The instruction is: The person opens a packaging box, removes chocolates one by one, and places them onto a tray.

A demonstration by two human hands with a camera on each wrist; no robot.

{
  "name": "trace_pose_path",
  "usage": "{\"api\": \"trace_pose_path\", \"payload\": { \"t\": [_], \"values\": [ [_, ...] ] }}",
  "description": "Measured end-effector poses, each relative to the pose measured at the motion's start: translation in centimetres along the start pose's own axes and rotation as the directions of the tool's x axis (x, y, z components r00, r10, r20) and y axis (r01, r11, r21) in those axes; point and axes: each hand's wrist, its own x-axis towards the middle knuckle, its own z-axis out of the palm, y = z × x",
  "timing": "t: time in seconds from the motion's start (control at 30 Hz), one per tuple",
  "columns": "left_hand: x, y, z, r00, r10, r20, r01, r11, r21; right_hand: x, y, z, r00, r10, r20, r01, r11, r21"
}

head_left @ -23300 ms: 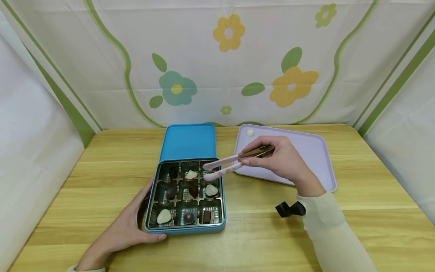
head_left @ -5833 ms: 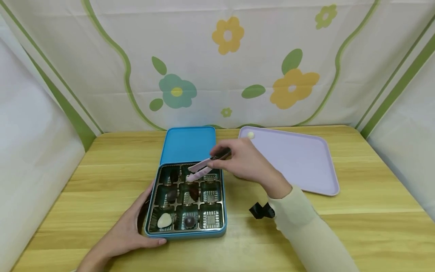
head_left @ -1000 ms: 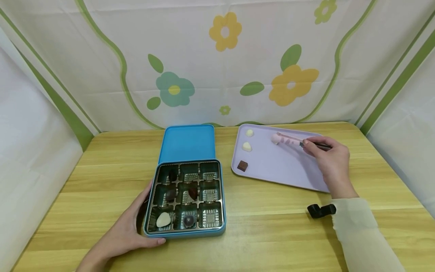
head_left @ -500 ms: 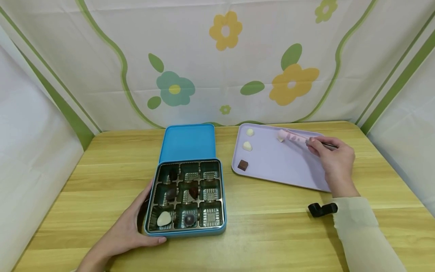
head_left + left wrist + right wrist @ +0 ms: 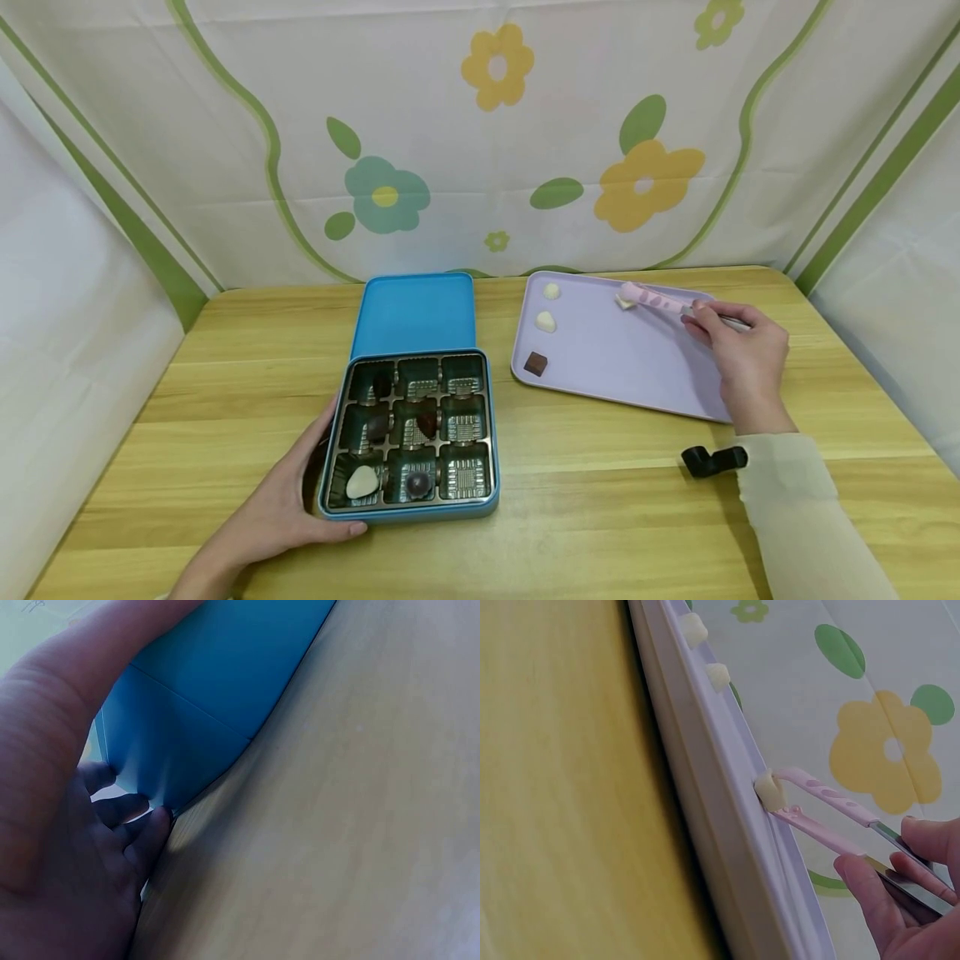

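Pinching pink-tipped metal tongs (image 5: 658, 301) in the right hand (image 5: 752, 357) at a creamy-white sweet (image 5: 768, 795) on a lilac rectangular tray (image 5: 611, 358), gripping a square blue tin (image 5: 420, 517) in a wide-spread left hand (image 5: 279, 504).

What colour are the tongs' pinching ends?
Those pinching ends are pink, clearest in the right wrist view.
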Motion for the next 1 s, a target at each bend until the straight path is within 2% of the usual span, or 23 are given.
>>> {"api": "trace_pose_path", "payload": {
  "t": [0.6,0.77,1.0],
  "values": [
    [0.0,0.0,0.0,1.000,0.007,-0.005,-0.007,1.000,0.004,-0.1,0.0,0.2,1.000,-0.008,-0.011,0.007,0.999,-0.049],
    [0.0,0.0,0.0,1.000,0.004,-0.005,-0.004,1.000,0.002,-0.3,-0.2,0.3,0.999,-0.044,-0.030,0.044,0.999,-0.020],
    [0.0,-0.1,0.0,1.000,0.012,-0.007,-0.012,1.000,0.008,-1.3,-0.6,0.9,0.995,-0.104,0.009,0.104,0.995,-0.004]
  ]
}}
